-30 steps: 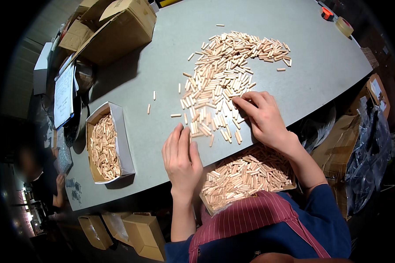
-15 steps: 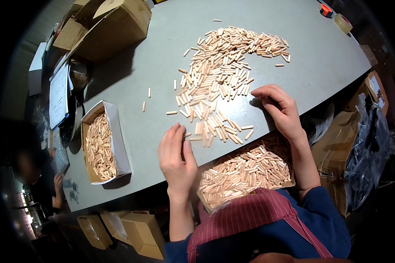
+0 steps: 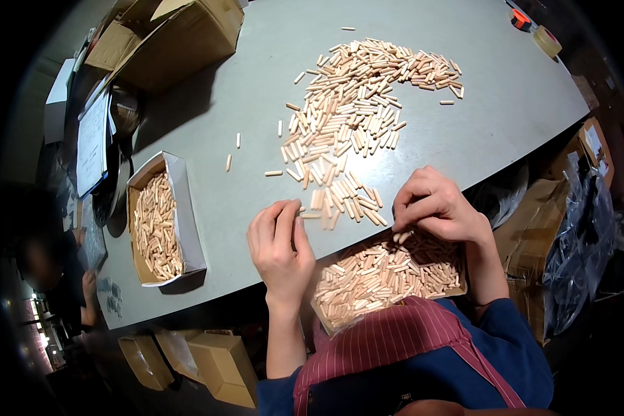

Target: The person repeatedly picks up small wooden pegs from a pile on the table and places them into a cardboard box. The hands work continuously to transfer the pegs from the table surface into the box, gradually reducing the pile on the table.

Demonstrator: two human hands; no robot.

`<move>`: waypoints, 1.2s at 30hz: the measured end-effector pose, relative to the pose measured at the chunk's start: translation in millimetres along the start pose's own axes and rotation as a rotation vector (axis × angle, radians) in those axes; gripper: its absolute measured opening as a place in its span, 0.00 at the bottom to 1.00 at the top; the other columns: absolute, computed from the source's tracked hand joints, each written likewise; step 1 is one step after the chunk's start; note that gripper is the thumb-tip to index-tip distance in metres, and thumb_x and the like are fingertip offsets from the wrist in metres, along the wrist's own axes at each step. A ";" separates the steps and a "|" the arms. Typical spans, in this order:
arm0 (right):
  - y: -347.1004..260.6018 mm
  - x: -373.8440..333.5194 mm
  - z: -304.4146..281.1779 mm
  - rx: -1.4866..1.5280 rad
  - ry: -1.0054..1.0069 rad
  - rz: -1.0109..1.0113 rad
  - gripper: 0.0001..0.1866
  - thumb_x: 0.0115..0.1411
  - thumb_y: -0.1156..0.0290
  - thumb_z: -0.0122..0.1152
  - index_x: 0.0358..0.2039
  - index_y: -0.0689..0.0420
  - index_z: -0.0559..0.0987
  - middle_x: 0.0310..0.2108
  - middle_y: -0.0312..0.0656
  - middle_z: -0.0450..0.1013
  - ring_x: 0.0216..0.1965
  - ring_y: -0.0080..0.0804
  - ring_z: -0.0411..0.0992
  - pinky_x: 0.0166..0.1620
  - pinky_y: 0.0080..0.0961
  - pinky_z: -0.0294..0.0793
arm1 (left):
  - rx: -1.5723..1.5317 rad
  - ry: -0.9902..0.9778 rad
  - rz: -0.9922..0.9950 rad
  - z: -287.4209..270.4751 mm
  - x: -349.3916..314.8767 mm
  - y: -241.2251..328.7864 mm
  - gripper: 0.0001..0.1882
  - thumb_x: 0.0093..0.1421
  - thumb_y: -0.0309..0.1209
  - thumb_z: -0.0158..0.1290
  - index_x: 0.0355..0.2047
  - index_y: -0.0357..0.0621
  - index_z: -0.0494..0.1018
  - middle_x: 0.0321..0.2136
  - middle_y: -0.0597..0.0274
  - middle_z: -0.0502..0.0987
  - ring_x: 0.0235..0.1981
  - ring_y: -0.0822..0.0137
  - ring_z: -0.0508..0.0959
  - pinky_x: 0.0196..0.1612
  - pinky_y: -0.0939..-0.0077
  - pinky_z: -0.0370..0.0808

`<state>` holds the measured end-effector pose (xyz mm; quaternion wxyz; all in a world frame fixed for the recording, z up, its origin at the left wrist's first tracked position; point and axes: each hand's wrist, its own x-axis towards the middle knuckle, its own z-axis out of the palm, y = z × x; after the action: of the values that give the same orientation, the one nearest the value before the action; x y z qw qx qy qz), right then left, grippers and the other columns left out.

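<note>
My right hand (image 3: 437, 208) is closed at the table's near edge, with a few wooden dowels (image 3: 402, 236) at its fingertips, above an open box (image 3: 462, 286) full of the same dowels. That box sits against my apron, just below the tabletop. At the near side of the table my left hand (image 3: 279, 237) rests with bent fingers and the thumb a little apart. One dowel (image 3: 302, 209) shows beside its fingertips; whether they touch it I cannot tell. A long curved spread of pale dowels (image 3: 360, 104) covers the middle of the table.
On the left of the grey table (image 3: 256, 83) stands a white-sided box (image 3: 191, 229) of dowels. Farther back are a large cardboard carton (image 3: 180, 59) and a clipboard (image 3: 93, 142). Tape rolls (image 3: 547, 41) lie at the far right. Empty boxes (image 3: 222, 367) stand below; a person (image 3: 62, 270) is at left.
My right hand has come down and inward from beside the pile to above the near box, its fingers closing on dowels. Some dowels at the pile's near right are gone. My left hand has barely moved.
</note>
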<state>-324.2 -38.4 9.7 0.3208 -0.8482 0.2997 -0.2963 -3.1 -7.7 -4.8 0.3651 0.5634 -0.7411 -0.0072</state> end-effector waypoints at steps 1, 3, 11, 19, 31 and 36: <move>-1.4 1.0 2.1 0.118 0.052 0.068 0.17 0.50 0.84 0.57 0.35 0.56 0.90 0.40 0.38 0.81 0.46 0.41 0.77 0.53 0.36 0.76 | 0.000 0.001 0.002 -0.3 -0.4 -0.3 0.13 0.65 0.19 0.59 0.49 0.40 0.85 0.49 0.55 0.83 0.52 0.51 0.80 0.58 0.57 0.76; -4.6 4.6 7.5 0.355 0.157 0.207 0.16 0.52 0.85 0.57 0.35 0.59 0.89 0.41 0.39 0.81 0.49 0.41 0.78 0.57 0.36 0.75 | -0.004 0.000 0.005 0.1 -0.2 -0.4 0.14 0.65 0.18 0.60 0.49 0.40 0.85 0.49 0.55 0.83 0.52 0.51 0.80 0.58 0.58 0.76; 11.0 57.3 29.6 -0.124 0.181 0.008 0.28 0.56 0.85 0.55 0.59 0.60 0.81 0.57 0.45 0.79 0.59 0.50 0.73 0.66 0.43 0.70 | 0.011 -0.059 0.030 -0.8 4.9 -1.6 0.20 0.63 0.18 0.60 0.55 0.45 0.85 0.46 0.57 0.82 0.49 0.53 0.79 0.55 0.59 0.75; 16.3 40.2 21.4 0.243 0.262 0.138 0.27 0.52 0.88 0.52 0.50 0.59 0.86 0.46 0.45 0.84 0.50 0.42 0.79 0.56 0.36 0.78 | -0.338 -0.288 0.018 -13.4 11.1 -3.1 0.19 0.65 0.16 0.58 0.54 0.44 0.86 0.42 0.57 0.83 0.44 0.58 0.78 0.49 0.66 0.76; 12.3 44.8 21.8 -0.077 0.032 -0.062 0.34 0.49 0.83 0.52 0.55 0.52 0.89 0.58 0.40 0.79 0.55 0.42 0.72 0.64 0.40 0.70 | -0.180 -0.205 0.055 -4.5 11.1 -3.9 0.19 0.65 0.20 0.57 0.54 0.46 0.86 0.40 0.60 0.80 0.40 0.57 0.77 0.49 0.62 0.73; 19.8 37.2 14.9 0.120 0.004 -0.065 0.28 0.49 0.83 0.52 0.48 0.56 0.91 0.49 0.41 0.85 0.51 0.41 0.76 0.61 0.38 0.72 | -0.194 -0.236 0.039 -6.8 11.9 -4.6 0.18 0.65 0.28 0.61 0.55 0.47 0.86 0.41 0.60 0.80 0.43 0.57 0.77 0.51 0.61 0.71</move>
<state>-296.1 -71.1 -2.3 0.3606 -0.8362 0.2544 -0.3257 3.3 -16.6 4.6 0.3280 0.5064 -0.7855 -0.1377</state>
